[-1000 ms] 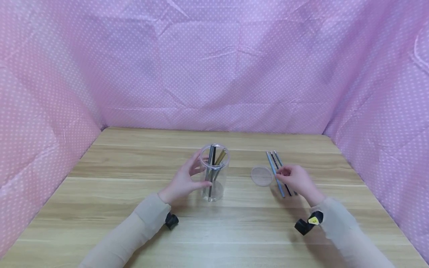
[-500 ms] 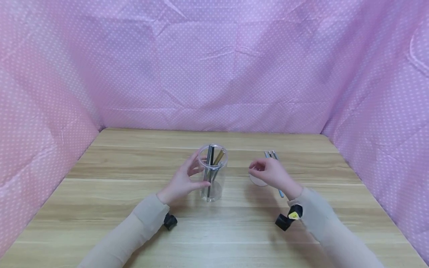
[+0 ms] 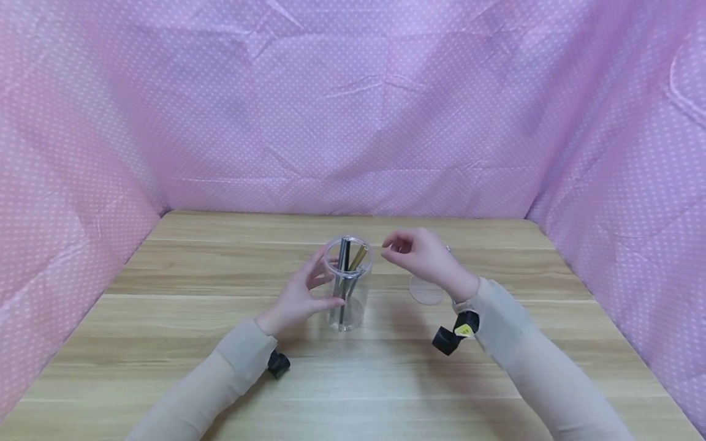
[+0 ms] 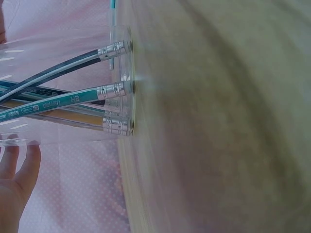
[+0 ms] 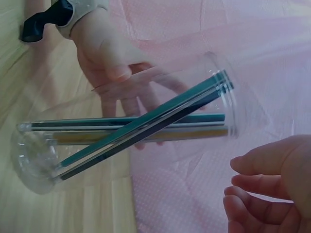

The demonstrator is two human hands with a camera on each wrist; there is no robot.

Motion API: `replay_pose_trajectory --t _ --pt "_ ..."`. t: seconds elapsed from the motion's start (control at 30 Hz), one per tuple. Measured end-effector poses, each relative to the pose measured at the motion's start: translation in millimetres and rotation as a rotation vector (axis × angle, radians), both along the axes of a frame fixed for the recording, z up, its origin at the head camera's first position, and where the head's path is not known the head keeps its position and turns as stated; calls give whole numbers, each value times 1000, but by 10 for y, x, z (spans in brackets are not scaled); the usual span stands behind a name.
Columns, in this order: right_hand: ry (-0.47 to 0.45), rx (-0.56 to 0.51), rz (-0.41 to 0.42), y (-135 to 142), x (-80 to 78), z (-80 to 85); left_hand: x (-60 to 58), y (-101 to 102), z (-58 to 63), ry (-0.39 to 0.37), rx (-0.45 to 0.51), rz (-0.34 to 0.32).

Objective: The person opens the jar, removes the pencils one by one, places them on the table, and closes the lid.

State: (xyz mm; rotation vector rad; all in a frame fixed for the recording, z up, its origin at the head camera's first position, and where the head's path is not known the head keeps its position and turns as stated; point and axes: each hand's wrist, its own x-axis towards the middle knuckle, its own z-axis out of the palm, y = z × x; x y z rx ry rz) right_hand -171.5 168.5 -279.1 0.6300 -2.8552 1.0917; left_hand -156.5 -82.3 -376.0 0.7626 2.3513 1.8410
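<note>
A clear plastic jar [image 3: 360, 309] stands upright on the table. Several pencils lean inside it; a teal pencil [image 4: 73, 99] and dark striped ones are plain in the left wrist view, with a yellowish pencil [image 5: 87, 139] beside them in the right wrist view. My left hand [image 3: 300, 297] grips the jar from the left, thumb at the front and fingers round the far side. Just right of the jar's rim is my right hand [image 3: 421, 254], raised above the table. Its fingers [image 5: 262, 184] are loosely curled, and nothing shows between them and the thumb.
A round clear lid [image 3: 426, 291] lies on the wooden table [image 3: 342, 392], below the right hand. More pencils [image 3: 448, 248] lie behind that hand, almost wholly hidden. Pink dotted cloth [image 3: 353, 122] hangs along the back and sides.
My right hand has moved left and up from the loose pencils, over the lid, to beside the jar's rim. My left hand has stayed on the jar.
</note>
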Motion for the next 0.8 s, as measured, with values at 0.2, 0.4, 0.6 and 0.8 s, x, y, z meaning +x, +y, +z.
replay_pose_trajectory --t 0.2,0.4,0.6,0.8 --pt "56 -12 20 -124 -16 171 -2 -11 6 2 -4 -3" --pt "118 8 62 -233 -1 310 -4 -18 1 5 -16 1" --pt "193 54 144 -328 25 425 0 -18 -9 21 -16 -7" --pt "202 136 177 -385 39 493 1 -11 -3 42 -13 -11"
